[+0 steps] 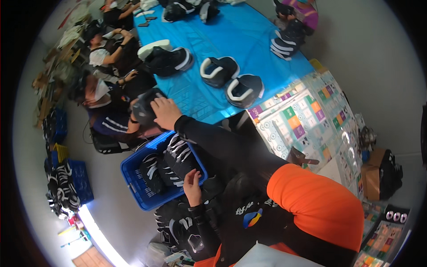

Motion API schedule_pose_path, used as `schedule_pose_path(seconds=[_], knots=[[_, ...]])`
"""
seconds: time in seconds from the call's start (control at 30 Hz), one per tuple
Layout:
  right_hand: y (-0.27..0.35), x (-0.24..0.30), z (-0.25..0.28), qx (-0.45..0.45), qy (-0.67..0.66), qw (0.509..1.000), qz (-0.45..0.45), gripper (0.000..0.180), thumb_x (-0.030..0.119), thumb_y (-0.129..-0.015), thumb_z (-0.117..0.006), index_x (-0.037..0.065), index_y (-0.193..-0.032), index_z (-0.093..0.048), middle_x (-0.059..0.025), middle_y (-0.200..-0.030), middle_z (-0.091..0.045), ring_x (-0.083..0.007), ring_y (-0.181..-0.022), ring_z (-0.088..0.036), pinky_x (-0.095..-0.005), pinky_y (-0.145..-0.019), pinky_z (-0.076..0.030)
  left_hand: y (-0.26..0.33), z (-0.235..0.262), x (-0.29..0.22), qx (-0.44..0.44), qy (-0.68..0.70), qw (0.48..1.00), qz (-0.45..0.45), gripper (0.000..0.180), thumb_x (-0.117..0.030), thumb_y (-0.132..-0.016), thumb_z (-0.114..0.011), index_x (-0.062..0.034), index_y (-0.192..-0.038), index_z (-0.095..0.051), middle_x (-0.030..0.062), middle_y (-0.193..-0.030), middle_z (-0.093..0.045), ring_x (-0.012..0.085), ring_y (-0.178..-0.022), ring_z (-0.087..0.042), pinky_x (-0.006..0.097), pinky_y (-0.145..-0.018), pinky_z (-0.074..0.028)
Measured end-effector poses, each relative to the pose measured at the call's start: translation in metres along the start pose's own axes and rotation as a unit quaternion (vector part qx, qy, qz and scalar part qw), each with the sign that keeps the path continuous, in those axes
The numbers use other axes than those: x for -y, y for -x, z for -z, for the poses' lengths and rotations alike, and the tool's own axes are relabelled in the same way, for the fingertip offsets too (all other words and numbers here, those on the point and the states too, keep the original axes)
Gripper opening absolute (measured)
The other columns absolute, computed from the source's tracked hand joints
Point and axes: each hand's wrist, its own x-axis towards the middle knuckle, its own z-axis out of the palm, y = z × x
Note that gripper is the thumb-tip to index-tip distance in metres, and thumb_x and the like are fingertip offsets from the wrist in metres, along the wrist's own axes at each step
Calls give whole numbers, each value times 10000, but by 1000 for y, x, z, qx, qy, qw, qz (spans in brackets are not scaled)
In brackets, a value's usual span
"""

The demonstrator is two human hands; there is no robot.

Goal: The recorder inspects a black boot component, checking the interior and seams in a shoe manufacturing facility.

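Note:
My right hand (167, 113) reaches across to the table's near left corner. Its fingers close over a black shoe upper (146, 107), slightly blurred, beside a seated co-worker's hand. Over the right rim of a blue plastic basket (144, 205) hangs my left hand (192, 187), its fingers loosely curled and apart, with nothing seen in them. Inside the basket lie several black shoe uppers with white stripes (179, 153). On the blue-covered table (195, 95) sit black padded uppers with white collar linings (244, 90).
Co-workers (100, 100) sit along the table's left side, and another person (304, 15) is at the far right. A patterned sheet-covered table (307, 120) adjoins on the right. More striped uppers (180, 222) are heaped below the basket. Blue crates (81, 180) stand at left.

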Motion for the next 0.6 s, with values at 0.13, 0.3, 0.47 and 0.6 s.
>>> schedule_pose_path(seconds=[0.13, 0.3, 0.47, 0.6], knots=[[55, -11, 30, -1, -143, 987, -75, 418, 212, -819, -760, 36, -1183, -652, -167, -1292, -595, -373, -1275, -533, -482, -1059, -429, -25, -26, -8, 29, -42, 999, 11, 248, -94, -1020, -665, 31, -1234, -667, 91, -1100, -741, 148, -987, -694, 269, -896, -522], [198, -105, 113, 51, -96, 983, -151, 136, 201, -832, -673, 75, -848, -720, -100, -911, -683, -338, -932, -664, -497, -795, -532, -106, -108, -41, 91, -166, 973, -131, 257, -155, -997, -708, 34, -1171, -698, 91, -1041, -756, 135, -954, -692, 286, -865, -528], [332, -148, 209, 45, -104, 919, -377, 142, 163, -887, -698, 24, -900, -729, -177, -873, -711, -383, -892, -672, -464, -809, -528, -198, -246, -57, 185, -280, 892, -302, 290, -200, -908, -766, -12, -1125, -722, 158, -987, -753, 283, -854, -712, 363, -822, -544], [412, -145, 246, 40, -13, 893, -449, 190, 223, -910, -723, 52, -994, -718, -161, -973, -729, -380, -957, -684, -462, -844, -538, -242, -347, -27, 167, -386, 799, -429, 256, -213, -827, -779, -22, -977, -697, 186, -957, -696, 410, -940, -658, 514, -814, -516]])
